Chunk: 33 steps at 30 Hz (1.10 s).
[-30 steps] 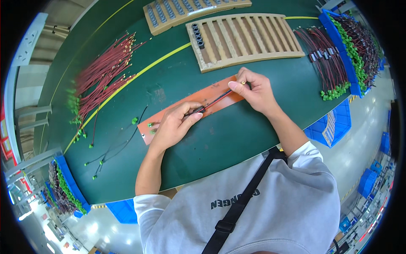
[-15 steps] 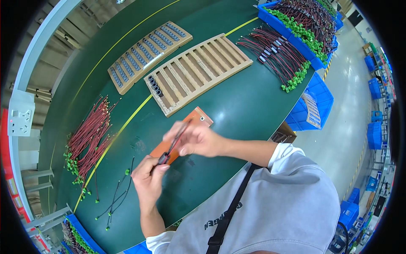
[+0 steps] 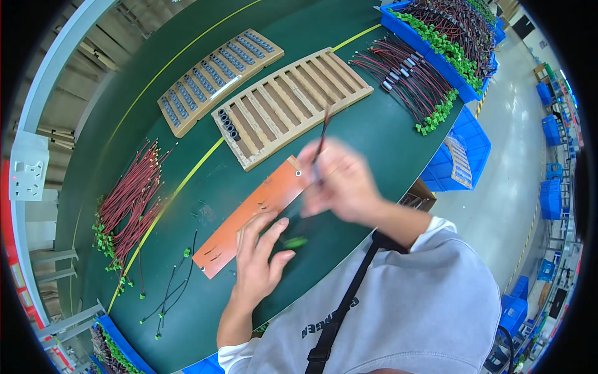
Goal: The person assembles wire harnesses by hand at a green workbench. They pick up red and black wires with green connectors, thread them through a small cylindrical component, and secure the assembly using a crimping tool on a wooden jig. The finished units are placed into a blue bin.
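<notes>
My right hand (image 3: 346, 186) is blurred by motion, its fingers closed on a red-and-black wire lead (image 3: 323, 134). One end of the lead sticks up past the fingers, and a smeared green connector (image 3: 296, 242) hangs below them. A dark piece on the lead is partly hidden in the grip. My left hand (image 3: 256, 265) is open, thumb and fingers apart, at the near edge of an orange board (image 3: 240, 225) lying on the green table. The board has a ringed hole at each end and a few dark slits.
Beyond the board stand a slotted wooden tray (image 3: 283, 129) with black rings in one slot, and a tray of grey parts (image 3: 180, 118). Red wires (image 3: 134, 193) lie left, black leads (image 3: 171, 290) nearer, finished-looking leads (image 3: 405, 75) far right beside a blue bin (image 3: 464, 87).
My left hand has let go of the lead's dark piece and opened, moving slightly right and nearer. My right hand has carried the lead rightward, uncovering more of the orange board.
</notes>
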Available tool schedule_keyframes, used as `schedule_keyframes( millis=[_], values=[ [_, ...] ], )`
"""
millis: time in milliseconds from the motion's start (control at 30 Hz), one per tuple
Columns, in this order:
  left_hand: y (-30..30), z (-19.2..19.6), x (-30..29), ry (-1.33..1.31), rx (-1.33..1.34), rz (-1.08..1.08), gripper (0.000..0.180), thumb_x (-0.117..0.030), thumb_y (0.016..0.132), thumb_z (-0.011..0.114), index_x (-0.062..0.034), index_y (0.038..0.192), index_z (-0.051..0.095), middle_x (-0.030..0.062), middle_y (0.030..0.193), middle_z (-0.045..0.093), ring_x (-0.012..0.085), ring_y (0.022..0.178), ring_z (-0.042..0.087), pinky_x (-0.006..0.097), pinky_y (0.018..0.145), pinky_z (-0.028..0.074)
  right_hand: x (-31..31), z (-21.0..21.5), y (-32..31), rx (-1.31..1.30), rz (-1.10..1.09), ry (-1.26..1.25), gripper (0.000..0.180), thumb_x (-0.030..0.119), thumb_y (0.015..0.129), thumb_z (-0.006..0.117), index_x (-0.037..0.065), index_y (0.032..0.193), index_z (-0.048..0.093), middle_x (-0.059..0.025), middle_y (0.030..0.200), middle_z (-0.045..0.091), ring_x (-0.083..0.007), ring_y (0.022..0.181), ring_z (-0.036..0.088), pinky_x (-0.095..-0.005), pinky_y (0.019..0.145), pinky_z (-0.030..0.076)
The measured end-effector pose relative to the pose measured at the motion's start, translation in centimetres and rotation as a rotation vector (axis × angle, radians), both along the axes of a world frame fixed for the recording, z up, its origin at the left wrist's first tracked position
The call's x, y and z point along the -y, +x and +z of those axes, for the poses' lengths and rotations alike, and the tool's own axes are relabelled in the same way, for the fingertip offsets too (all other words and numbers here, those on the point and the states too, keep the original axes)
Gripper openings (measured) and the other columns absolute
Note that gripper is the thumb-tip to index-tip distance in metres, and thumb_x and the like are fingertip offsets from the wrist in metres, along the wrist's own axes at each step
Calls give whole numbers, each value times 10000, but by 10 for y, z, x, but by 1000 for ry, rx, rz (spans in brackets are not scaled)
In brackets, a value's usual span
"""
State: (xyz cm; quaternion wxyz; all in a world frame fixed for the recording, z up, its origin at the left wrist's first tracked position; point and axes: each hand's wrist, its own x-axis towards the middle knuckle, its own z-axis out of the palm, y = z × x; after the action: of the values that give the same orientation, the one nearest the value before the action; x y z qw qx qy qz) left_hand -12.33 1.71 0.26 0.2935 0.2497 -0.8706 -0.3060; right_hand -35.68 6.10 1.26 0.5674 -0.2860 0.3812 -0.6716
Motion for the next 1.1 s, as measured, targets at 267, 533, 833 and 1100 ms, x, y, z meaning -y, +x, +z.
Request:
schedule_keyframes(
  millis=[267,533,833,1100],
  values=[
    [-7,-63,-6,-182,0,-111,242,-127,792,845,-55,994,732,115,1171,672,309,1089,651,454,918,515,14,52,-264,-1318,-406,127,384,165,1023,633,61,1393,617,-9,979,644,-74,787,533,-235,702,475],
    [-9,-71,-1,-164,55,-139,208,-114,801,831,-50,970,728,110,1155,673,311,1090,655,459,919,518,38,-51,-439,-1505,-491,545,403,207,958,728,50,1323,662,-140,1134,747,-182,797,699,-332,683,573],
    [-9,-70,-1,-173,45,-140,196,-106,804,822,-42,958,721,110,1146,670,318,1097,650,441,896,527,3,-63,-403,-2110,-703,639,466,303,938,712,65,1332,632,-214,1261,633,-364,1069,674,-471,955,539],
    [-6,-71,-1,-161,27,-147,179,-105,812,808,-48,954,716,110,1148,664,308,1087,646,436,867,523,32,-22,-282,-1927,-459,151,205,195,978,661,51,1110,723,-168,1062,687,-363,983,678,-456,842,545]
  ],
)
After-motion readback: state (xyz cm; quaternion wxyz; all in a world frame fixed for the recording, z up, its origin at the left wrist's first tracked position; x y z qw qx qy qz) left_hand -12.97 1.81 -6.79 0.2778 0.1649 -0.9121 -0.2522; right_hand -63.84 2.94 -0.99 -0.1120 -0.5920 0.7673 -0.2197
